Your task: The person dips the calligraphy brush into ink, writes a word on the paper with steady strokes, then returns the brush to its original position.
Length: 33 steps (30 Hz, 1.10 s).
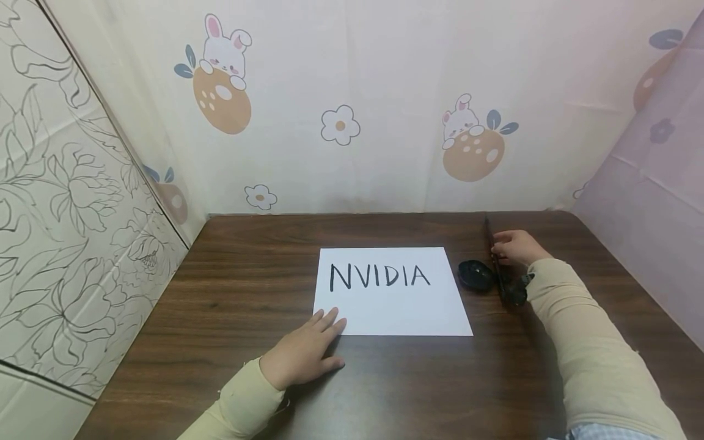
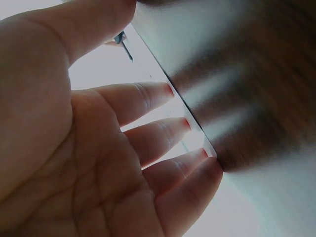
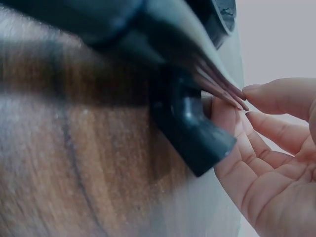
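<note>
A white sheet of paper lettered NVIDIA in black lies on the brown table. My left hand lies with spread fingers at its lower left corner, fingertips on the paper. At the right, my right hand pinches a thin dark brush between thumb and finger. The right wrist view has the thumb and index finger of that hand at its slim brown end, which is blurred. Left of the brush sits a round black dish. A small black bent piece stands close to the fingers.
Another dark object lies partly hidden beside the right sleeve. The wood-grain table meets a curtain printed with rabbits at the back. A panel with line-drawn flowers rises on the left.
</note>
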Each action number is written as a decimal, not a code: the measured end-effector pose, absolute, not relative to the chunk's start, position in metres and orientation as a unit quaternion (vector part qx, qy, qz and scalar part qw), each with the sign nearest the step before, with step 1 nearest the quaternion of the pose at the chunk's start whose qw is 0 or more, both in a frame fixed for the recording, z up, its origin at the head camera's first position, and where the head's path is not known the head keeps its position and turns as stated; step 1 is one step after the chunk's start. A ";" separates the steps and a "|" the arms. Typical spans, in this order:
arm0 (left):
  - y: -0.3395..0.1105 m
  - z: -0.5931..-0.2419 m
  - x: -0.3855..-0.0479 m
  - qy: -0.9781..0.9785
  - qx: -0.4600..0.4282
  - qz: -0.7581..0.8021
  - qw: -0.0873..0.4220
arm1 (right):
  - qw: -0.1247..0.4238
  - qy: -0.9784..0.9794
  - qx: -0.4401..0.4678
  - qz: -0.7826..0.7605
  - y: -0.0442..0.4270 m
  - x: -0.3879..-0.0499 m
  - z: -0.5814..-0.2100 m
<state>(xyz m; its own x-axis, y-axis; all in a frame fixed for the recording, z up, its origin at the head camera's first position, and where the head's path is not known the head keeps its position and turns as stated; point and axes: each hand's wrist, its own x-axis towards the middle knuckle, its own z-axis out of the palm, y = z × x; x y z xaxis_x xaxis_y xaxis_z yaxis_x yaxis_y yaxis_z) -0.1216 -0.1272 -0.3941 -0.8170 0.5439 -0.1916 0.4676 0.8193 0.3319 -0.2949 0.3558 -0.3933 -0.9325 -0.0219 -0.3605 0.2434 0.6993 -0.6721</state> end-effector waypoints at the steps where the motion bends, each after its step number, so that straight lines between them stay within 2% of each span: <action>1: -0.127 -0.394 -0.122 0.943 0.268 0.137 0.140 | 0.173 0.906 0.060 -0.382 0.356 -0.295 -0.393; 33: -0.127 -0.390 -0.123 0.944 0.267 0.141 0.135 | 0.181 0.901 0.066 -0.388 0.358 -0.296 -0.386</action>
<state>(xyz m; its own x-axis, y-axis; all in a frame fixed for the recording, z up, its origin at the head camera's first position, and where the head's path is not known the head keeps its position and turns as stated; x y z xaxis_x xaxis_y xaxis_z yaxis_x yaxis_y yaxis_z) -0.1225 -0.1272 -0.3904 -0.8205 0.5424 -0.1805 0.4662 0.8177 0.3377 -0.2963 0.3578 -0.3865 -0.9259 -0.0216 -0.3771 0.2592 0.6900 -0.6758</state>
